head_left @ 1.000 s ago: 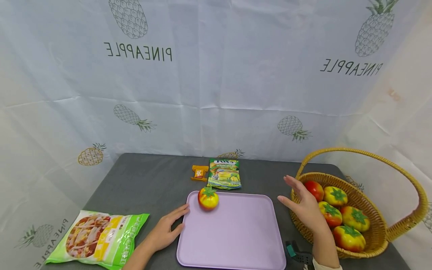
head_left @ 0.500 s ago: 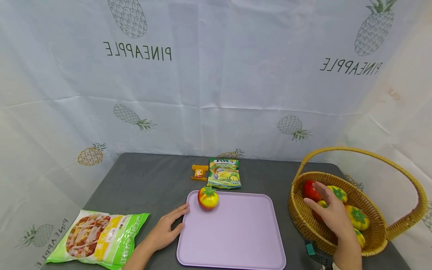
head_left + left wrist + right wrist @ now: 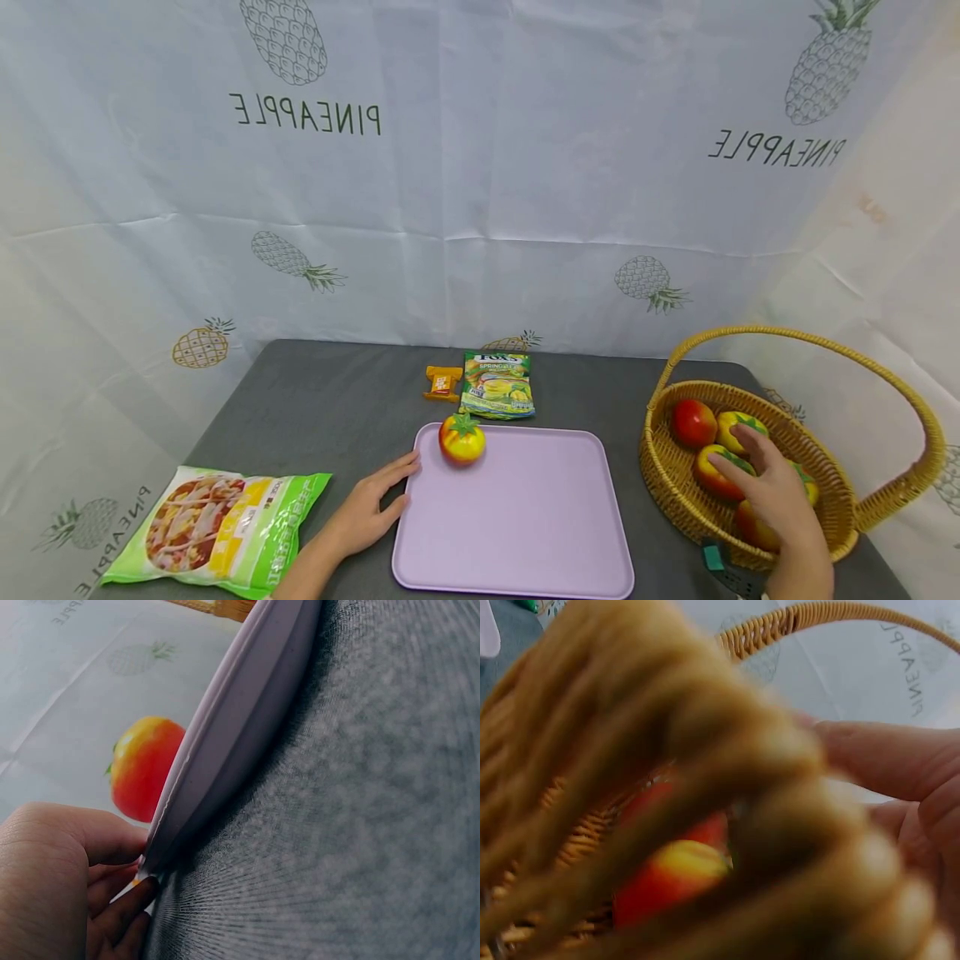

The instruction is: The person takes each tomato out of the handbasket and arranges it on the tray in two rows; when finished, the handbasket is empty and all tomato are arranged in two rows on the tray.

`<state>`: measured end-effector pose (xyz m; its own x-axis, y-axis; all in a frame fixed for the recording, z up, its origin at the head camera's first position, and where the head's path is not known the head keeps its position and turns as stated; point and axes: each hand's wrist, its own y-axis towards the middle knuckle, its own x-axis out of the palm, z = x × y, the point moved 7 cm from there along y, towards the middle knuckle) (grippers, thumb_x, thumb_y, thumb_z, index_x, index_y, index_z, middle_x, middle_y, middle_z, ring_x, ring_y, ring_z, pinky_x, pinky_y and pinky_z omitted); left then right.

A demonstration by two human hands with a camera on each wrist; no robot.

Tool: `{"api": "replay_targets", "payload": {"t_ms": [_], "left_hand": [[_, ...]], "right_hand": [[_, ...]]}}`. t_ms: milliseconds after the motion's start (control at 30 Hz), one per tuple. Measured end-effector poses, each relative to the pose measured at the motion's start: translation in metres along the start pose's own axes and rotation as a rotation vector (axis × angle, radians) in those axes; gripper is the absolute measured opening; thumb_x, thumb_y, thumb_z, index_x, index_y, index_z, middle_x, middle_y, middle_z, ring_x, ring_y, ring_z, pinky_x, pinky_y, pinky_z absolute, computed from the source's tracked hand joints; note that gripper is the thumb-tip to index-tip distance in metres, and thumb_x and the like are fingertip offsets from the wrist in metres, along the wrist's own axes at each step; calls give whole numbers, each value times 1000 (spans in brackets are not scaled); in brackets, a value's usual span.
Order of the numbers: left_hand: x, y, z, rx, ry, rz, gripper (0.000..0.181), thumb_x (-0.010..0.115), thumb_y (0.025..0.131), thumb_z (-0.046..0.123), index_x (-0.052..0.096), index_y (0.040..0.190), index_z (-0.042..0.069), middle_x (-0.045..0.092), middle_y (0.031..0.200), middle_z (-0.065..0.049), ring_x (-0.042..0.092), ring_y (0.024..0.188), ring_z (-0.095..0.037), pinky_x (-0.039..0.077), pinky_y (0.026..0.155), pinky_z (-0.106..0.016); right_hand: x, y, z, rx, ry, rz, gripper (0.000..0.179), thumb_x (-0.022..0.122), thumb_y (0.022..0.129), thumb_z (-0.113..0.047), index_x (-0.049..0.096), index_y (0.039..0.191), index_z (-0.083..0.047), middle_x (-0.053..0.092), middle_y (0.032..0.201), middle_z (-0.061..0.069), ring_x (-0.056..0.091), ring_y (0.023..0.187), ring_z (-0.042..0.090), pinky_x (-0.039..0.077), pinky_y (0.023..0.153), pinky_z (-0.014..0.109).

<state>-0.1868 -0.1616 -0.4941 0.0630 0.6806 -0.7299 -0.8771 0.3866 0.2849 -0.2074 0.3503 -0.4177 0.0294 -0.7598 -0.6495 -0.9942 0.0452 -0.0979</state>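
My left hand (image 3: pixel 367 510) touches the left rim of a lilac tray (image 3: pixel 517 525), fingers extended; in the left wrist view the thumb (image 3: pixel 112 836) lies against the rim. A red-and-yellow fruit with a green leafy top (image 3: pixel 462 440) sits in the tray's far left corner. My right hand (image 3: pixel 776 492) hovers over a wicker basket (image 3: pixel 675 512), fingers spread and holding nothing. Under it are several similar fruits, one red-and-yellow (image 3: pixel 716 475), partly hidden by the hand. A redder fruit (image 3: pixel 693 423) lies at the basket's left. The basket's weave blocks much of the right wrist view.
A green-and-white food bag (image 3: pixel 217 529) lies at the left. Behind the tray are an orange wrapped snack (image 3: pixel 443 383) and a green candy packet (image 3: pixel 497 386). The tall basket handle (image 3: pixel 817 343) arches above the fruit. A pineapple-print cloth (image 3: pixel 480 167) hangs behind the table.
My right hand has moved right, from beside the basket's left rim to over the fruits inside. The left hand and the tray have stayed put.
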Motion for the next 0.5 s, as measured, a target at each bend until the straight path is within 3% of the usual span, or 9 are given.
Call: {"api": "replay_targets", "payload": {"t_ms": [200,500], "left_hand": [[0,0,1,-7,0,-5,41,59,91,13,56,132,8,49,143,-5,49,129,-27,43,103,-43],[-1,0,0,-22,-18,-16,41,57,92,14,55,133,8,48,144,-6,48,130,-29,42,103,-45]], "right_hand": [[-1,3,10,34,-52,-29,88,51,96,-41,0,148,9,12,148,40,16,132,58,26,101,68],[-1,10,23,136,-231,-79,100,50,91,-56,2,146,12,15,145,41,19,128,60,25,98,70]]}}
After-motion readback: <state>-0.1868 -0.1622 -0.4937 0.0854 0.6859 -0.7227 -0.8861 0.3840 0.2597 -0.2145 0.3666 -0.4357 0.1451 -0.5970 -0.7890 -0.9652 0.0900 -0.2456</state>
